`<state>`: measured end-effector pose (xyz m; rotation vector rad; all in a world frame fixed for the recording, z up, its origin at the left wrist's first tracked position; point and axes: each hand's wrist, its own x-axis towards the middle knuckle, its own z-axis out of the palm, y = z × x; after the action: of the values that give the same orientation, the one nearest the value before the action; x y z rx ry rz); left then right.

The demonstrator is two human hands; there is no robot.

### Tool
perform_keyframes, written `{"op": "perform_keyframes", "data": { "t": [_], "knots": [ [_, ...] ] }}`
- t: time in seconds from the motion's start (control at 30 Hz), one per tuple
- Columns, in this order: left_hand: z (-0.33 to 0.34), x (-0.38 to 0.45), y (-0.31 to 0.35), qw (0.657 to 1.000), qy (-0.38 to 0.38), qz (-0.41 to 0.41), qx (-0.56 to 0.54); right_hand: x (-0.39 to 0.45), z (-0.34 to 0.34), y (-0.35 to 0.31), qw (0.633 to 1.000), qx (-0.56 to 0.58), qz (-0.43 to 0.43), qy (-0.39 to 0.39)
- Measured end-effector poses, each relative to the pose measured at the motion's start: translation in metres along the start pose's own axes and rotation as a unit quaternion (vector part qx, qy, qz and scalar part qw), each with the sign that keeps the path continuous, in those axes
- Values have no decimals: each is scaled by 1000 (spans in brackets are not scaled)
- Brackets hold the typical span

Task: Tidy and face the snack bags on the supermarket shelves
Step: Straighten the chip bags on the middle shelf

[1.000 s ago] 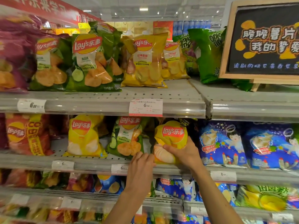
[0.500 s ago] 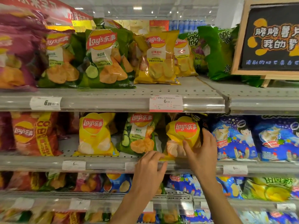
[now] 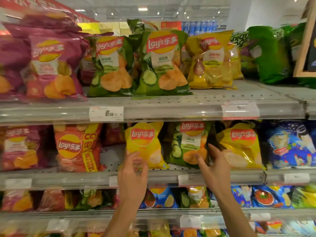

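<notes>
Middle shelf (image 3: pixel 153 177): left hand (image 3: pixel 132 178) raised before the shelf lip, fingers loosely spread and relaxed, fingertips in front of the lower edge of a yellow Lay's bag (image 3: pixel 145 144); contact with the bag cannot be told through the blur. Nothing pinched or gripped. Right hand (image 3: pixel 213 170) raised beside it, fingers spread, thumb across the lower right of a green cucumber bag (image 3: pixel 188 142), remaining fingers toward the left edge of a second yellow bag (image 3: pixel 239 144). No grip seen on either bag.

Same shelf, left to right: purple bag (image 3: pixel 20 146) at far left, red bag (image 3: pixel 77 147) upright and label forward, then a bare stretch of perforated shelf, yellow Lay's bag standing upright, green cucumber bag just beside it, second yellow bag tilted slightly, blue bags (image 3: pixel 290 146) at far right.

Upper shelf (image 3: pixel 171 110): large purple bags (image 3: pixel 47 62) at left, two green bags (image 3: pixel 136 65) side by side and facing forward, one yellow bag (image 3: pixel 210 60) right of them, bright green bags (image 3: pixel 270 53) further right. Corner of a wood-framed sign (image 3: pixel 304 48) at the right edge. Price tags (image 3: pixel 106 113) clipped to the shelf front.

Lower shelf (image 3: pixel 171 212): mixed bags in red, green and blue, heavily blurred, labels unreadable.
</notes>
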<state>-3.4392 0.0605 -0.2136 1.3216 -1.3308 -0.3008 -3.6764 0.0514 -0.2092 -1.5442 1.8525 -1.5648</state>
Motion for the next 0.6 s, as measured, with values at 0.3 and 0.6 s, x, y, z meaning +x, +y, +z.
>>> {"op": "perform_keyframes", "data": {
  "t": [0.3, 0.6],
  "knots": [
    [-11, 45, -26, 995, -14, -96, -9, 24, 6, -6, 994, 7, 64, -90],
    [-4, 88, -25, 963, -149, -220, -37, 61, 17, 1, 969, 83, 146, -179]
  ]
}}
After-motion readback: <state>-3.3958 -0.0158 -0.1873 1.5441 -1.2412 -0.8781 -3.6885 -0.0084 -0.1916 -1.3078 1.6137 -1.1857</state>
